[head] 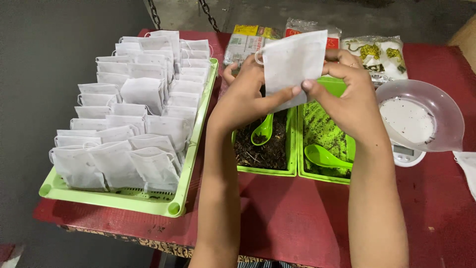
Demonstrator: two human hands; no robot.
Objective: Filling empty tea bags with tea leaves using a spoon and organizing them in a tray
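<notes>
Both my hands hold one white drawstring filter bag [292, 62] up over the table. My left hand [248, 92] pinches its lower left edge, and my right hand [349, 94] grips its right side. Beneath them stand two green bins: the left one [265, 170] holds dark loose tea and a green spoon [262, 131], the right one [323, 177] holds greenish leaf and another green spoon [325, 157].
A green tray [124, 201] packed with several filled white bags sits at the left. A clear plastic bowl [421, 116] rests on a small scale [407, 155] at the right. Sealed packets [377, 54] lie at the back of the red table [297, 218].
</notes>
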